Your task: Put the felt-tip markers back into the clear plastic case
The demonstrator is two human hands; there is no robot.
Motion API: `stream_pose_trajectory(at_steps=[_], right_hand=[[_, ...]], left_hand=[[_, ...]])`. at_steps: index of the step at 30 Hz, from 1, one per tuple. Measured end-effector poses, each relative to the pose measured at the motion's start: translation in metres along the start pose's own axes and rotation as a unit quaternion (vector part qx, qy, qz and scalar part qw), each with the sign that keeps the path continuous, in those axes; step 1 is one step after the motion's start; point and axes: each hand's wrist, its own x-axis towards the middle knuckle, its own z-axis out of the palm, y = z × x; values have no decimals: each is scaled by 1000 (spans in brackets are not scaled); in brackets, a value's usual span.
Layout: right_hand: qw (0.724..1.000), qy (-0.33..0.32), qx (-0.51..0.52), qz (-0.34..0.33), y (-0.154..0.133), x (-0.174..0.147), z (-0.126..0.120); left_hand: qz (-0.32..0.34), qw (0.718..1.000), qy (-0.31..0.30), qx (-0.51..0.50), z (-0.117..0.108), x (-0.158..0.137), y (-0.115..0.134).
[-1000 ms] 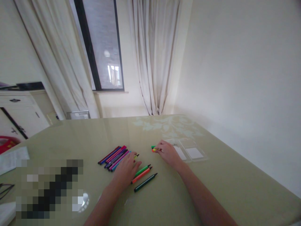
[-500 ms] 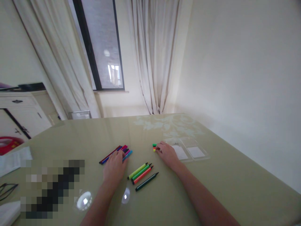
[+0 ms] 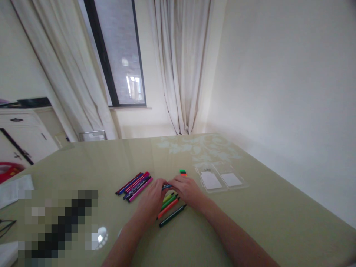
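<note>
Between my two hands is a blue marker pen (image 3: 167, 186). My left hand (image 3: 151, 200) is closed around its near end, and my right hand (image 3: 187, 191) pinches the other end. Below them lie several uncapped markers, among them a green one (image 3: 169, 203), an orange one (image 3: 168, 208) and a dark green one (image 3: 172, 216); my hands partly cover this group. To the left rests a bunch of capped markers (image 3: 135, 185) in purple, pink, blue and dark red. Just beyond my right hand sit a few loose caps (image 3: 183, 172), partly hidden by it.
An open clear plastic case (image 3: 224, 190) with white inserts lies right of my hands on the glossy table (image 3: 278, 222). At the left are a pale packet (image 3: 16, 189), dark-framed glasses (image 3: 7, 227) and a pixelated patch. A wall borders the table's right side.
My left hand has moved right from the capped bunch with the blue marker. My right hand has come left and nearer from the caps, and both now meet at the marker.
</note>
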Motion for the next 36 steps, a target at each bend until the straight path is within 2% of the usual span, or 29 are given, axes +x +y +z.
stream_pose_trajectory(at_steps=[2, 4, 7, 10, 12, 17, 20, 24, 27, 31, 36], right_hand=[[1000, -1, 5, -17, 6, 0, -3], [1000, 22, 19, -2, 18, -2, -10], [992, 89, 51, 77, 38, -6, -23], [978, 135, 52, 149, 53, -9, -29], [977, 122, 41, 169, 56, -10, -27], [985, 30, 48, 165, 52, -10, -21], [984, 24, 33, 172, 50, -10, -20], [975, 56, -20, 213, 51, -5, -13], [972, 35, -69, 222, 53, 2, -5], [968, -1, -104, 227, 52, 10, 2], [961, -6, -130, 242, 49, 11, 4]], left_hand=[[-19, 999, -28, 28, -2, -1, 2], [-50, 996, -44, 65, -6, -1, 1], [-103, 990, -16, 95, -10, 2, -9], [-111, 990, 21, 84, -10, 4, -20], [-96, 992, 14, 78, -9, 3, -24], [-48, 999, -24, -8, -4, 1, -25], [-48, 997, -32, -47, -4, 2, -28], [-95, 994, 44, 21, -8, 4, -35], [-139, 980, 88, 110, -11, 1, -39], [-170, 965, 84, 183, -10, -2, -42], [-170, 966, 80, 175, -8, 0, -42]])
